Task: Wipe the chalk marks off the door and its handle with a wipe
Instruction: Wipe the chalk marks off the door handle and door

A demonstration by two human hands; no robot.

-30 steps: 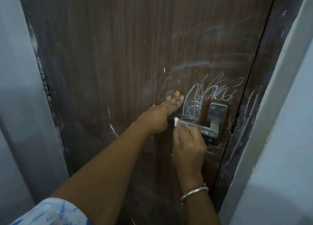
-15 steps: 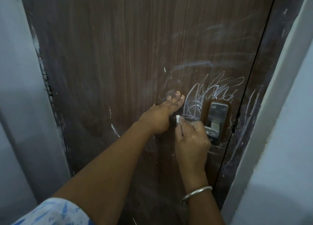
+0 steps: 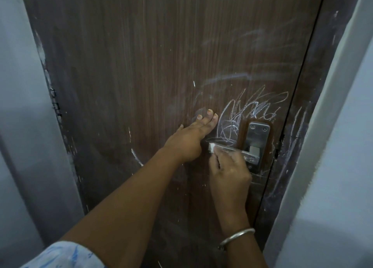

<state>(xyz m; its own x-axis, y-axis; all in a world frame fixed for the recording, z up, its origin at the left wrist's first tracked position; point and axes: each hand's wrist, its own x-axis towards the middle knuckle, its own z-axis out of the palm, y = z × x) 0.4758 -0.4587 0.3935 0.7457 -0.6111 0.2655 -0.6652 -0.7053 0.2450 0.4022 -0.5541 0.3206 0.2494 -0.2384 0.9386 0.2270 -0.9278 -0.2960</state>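
Note:
The dark brown wooden door [image 3: 141,65] fills the view. White chalk scribbles [image 3: 252,110] sit above and left of the metal handle plate [image 3: 259,134]. The lever [image 3: 245,152] also carries pale smears. My left hand [image 3: 189,140] lies flat against the door left of the lever, fingers stretched out and holding nothing. My right hand [image 3: 230,172] pinches a small white piece [image 3: 212,147] against the lever's free end. I cannot tell whether that piece is a wipe or chalk.
More chalk lines run down the dark door frame [image 3: 296,130] right of the handle. A pale wall [image 3: 343,146] stands on the right and another [image 3: 20,106] on the left. A short chalk arc [image 3: 136,157] marks the door left of my left forearm.
My right hand slid right along the lever, covering it, then came back toward its free end, so more lever shows again. My left hand stayed flat on the door.

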